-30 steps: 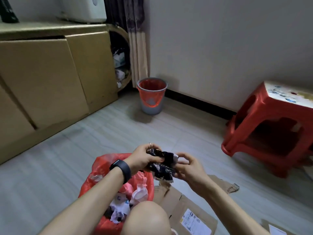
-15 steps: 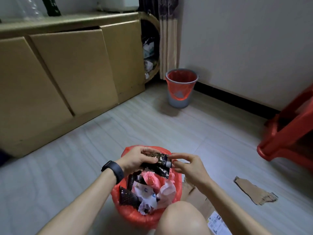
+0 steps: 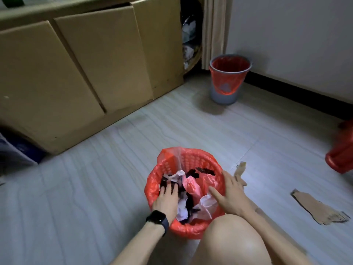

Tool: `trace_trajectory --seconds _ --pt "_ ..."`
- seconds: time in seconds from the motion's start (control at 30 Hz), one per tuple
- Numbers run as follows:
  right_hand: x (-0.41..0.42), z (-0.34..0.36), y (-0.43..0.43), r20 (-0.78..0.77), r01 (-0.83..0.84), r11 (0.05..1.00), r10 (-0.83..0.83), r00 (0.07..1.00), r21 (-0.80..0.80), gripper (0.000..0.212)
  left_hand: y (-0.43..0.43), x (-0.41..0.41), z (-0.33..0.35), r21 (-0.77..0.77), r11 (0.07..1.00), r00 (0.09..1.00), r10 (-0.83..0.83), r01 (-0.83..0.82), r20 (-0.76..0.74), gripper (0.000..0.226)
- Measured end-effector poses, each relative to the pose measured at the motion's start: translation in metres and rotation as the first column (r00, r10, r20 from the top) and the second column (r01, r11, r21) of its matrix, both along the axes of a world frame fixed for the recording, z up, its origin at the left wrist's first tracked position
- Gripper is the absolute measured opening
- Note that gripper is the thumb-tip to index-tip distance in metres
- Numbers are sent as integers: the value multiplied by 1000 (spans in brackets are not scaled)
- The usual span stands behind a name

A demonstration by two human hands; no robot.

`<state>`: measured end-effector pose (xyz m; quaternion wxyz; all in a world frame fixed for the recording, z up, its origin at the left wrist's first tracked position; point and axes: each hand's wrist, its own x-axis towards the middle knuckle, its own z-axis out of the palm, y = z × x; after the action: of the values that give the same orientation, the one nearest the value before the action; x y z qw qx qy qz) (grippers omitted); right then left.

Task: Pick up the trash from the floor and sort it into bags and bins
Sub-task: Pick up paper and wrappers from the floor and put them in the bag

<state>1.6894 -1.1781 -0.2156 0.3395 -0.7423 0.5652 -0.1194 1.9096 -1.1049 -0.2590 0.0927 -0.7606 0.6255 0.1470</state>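
Red-lined basket (image 3: 152, 186) between the knees, part-filled with wrappers (image 3: 181, 178). Left hand (image 3: 167, 200) flat, fingers spread, pressing trash down, likely compacting; right hand (image 3: 232, 196) open, steadying the rim. Cardboard scrap (image 3: 317, 208) remains on floor.

Red, grey and brown on a pale floor

A red-lined basket (image 3: 202, 159) holds black, white and pink trash (image 3: 188, 185) under the fingers (image 3: 168, 189); a grey bin (image 3: 228, 79) is lined red; torn cardboard (image 3: 317, 207) is brown.
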Motion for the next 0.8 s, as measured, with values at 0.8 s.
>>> trace_trajectory --seconds 0.8 --pt "-28 45 -10 -67 -85 994 90 994 74 68 -40 8 121 26 971 957 -230 238 -175 38"
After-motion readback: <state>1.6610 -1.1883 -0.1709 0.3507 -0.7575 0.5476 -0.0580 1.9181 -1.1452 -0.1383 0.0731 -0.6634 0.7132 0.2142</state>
